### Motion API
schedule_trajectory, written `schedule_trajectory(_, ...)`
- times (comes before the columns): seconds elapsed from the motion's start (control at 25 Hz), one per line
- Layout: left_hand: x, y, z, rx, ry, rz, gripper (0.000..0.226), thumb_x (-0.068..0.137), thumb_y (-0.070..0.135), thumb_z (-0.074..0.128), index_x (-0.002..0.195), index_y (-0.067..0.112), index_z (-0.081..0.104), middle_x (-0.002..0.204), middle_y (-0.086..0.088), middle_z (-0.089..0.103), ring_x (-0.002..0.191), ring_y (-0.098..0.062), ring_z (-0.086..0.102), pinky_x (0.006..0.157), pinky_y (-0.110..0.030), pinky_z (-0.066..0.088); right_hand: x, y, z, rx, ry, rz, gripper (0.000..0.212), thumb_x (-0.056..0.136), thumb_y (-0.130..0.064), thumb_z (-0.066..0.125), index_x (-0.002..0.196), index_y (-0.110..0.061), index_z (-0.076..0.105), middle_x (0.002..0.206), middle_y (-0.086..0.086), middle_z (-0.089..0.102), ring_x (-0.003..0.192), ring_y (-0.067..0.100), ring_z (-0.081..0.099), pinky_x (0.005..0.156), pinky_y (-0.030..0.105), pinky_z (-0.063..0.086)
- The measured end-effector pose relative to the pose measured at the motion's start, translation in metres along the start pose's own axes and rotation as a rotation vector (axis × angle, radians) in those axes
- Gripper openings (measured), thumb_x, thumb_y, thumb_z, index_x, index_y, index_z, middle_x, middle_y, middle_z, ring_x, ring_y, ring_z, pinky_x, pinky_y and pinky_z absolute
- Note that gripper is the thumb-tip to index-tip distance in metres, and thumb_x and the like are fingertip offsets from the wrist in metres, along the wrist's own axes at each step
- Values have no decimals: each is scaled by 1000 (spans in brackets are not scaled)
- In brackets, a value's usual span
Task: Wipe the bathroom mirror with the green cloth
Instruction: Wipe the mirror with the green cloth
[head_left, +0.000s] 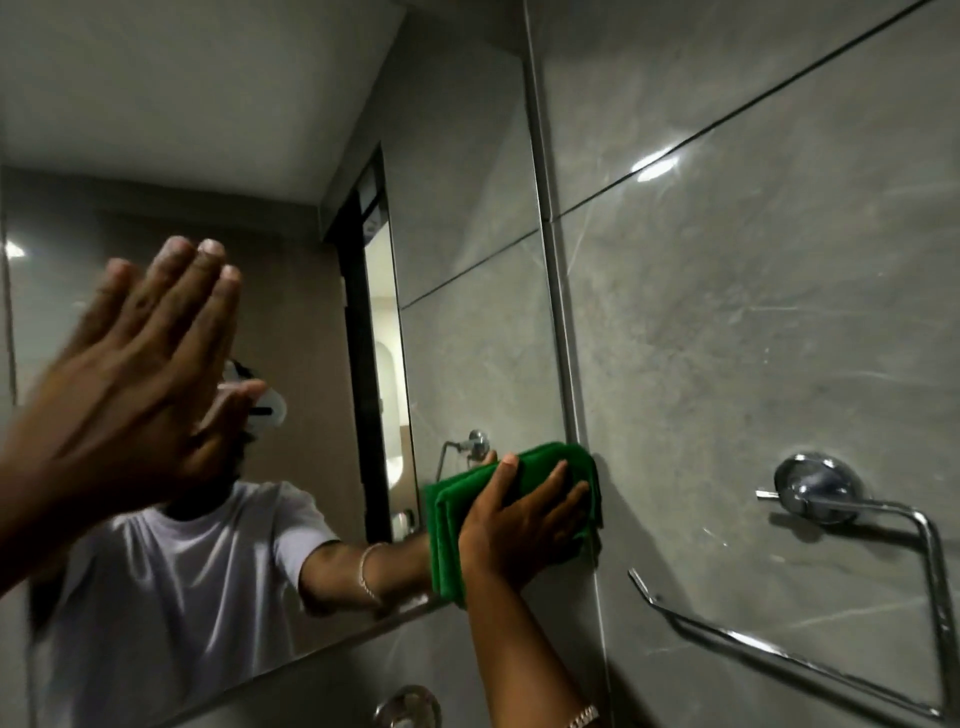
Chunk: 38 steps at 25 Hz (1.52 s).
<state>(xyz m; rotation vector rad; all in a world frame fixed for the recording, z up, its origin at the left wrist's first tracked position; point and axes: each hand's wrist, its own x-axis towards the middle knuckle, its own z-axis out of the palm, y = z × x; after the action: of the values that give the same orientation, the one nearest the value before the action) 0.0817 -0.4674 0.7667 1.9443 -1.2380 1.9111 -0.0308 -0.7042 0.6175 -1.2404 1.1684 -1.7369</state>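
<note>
Now my right hand (524, 519) presses the folded cloth (467, 514) flat against the mirror (457, 260), fingers spread over it. The cloth's long axis runs roughly level, its far end at the mirror's right edge strip (558, 322), its lower corner near the bottom edge. My left hand (130, 374) is open, palm on the glass, well to the left. Clear glass lies between and above. A chrome towel ring (883, 525) hangs on the tiles (753, 312) beyond.
</note>
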Motion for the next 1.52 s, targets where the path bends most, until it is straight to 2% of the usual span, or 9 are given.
schedule_trajectory(0.2, 43, 38, -22, 2, 3, 85, 82, 92, 57, 21, 152, 1, 21, 163, -20, 18, 154, -31, 10, 125, -48, 8, 23, -31, 6, -49, 15, -66, 85, 84, -65, 27, 153, -16, 27, 164, 14, 17, 151, 36, 12, 121, 59, 7)
schedule_trajectory(0.32, 70, 53, -29, -5, 31, 106, 80, 93, 56, 22, 150, 1, 26, 161, -19, 23, 152, -33, 15, 122, -51, 16, 42, -64, 19, -46, 47, -151, 86, 84, -67, 25, 152, -15, 30, 163, 15, 21, 150, 38, 16, 120, 58, 9)
schedule_trajectory(0.48, 109, 58, -31, 10, 95, 133, 81, 93, 59, 17, 149, 2, 29, 159, -17, 26, 149, -34, 18, 119, -48, 16, 76, -121, 33, -36, 50, -243, 80, 91, -68, 28, 153, -18, 26, 164, 15, 19, 150, 39, 14, 120, 59, 8)
schedule_trajectory(0.56, 129, 55, -29, -17, 80, 118, 83, 92, 62, 11, 151, 4, 23, 160, -14, 21, 151, -31, 13, 122, -46, 14, 97, -155, 41, -8, 33, -291, 80, 91, -67, 30, 155, -20, 21, 165, 13, 14, 151, 37, 10, 121, 59, 4)
schedule_trajectory(0.72, 168, 35, -16, -23, 99, 89, 91, 81, 70, -11, 152, 13, -7, 163, -6, -11, 151, -22, -16, 126, -41, -4, 138, -219, 56, 41, 25, -439, 80, 91, -69, 29, 155, -23, 17, 166, 11, 10, 152, 35, 7, 121, 57, 0)
schedule_trajectory(0.8, 187, 22, -12, 9, 113, 86, 95, 77, 71, -16, 152, 14, -11, 162, -6, -16, 150, -21, -20, 125, -40, -8, 158, -251, 61, 74, -6, -543, 81, 90, -70, 30, 155, -24, 17, 166, 10, 8, 152, 33, 5, 120, 55, -1)
schedule_trajectory(1.12, 239, -39, -25, 116, 85, 7, 102, 74, 76, -11, 154, 14, -4, 166, -7, -6, 152, -20, -13, 121, -36, -12, 212, -370, 71, -10, -164, -815, 82, 88, -74, 30, 155, -29, 14, 167, 5, 3, 153, 31, 1, 122, 57, 0)
schedule_trajectory(1.32, 233, -80, -63, 97, 114, -93, 98, 79, 73, 7, 155, 11, 6, 167, -9, 4, 154, -21, -6, 120, -37, -8, 180, -389, 79, -17, -204, -955, 82, 85, -79, 24, 154, -37, 10, 167, -1, -2, 153, 25, -7, 121, 54, -6)
schedule_trajectory(1.52, 204, -116, -89, 194, 63, -161, 101, 80, 76, 0, 155, 8, 8, 166, -12, 5, 154, -24, -4, 124, -42, -1, 106, -407, 79, -11, -265, -1166, 81, 86, -76, 27, 154, -36, 10, 167, -2, -5, 153, 24, -8, 121, 51, -4)
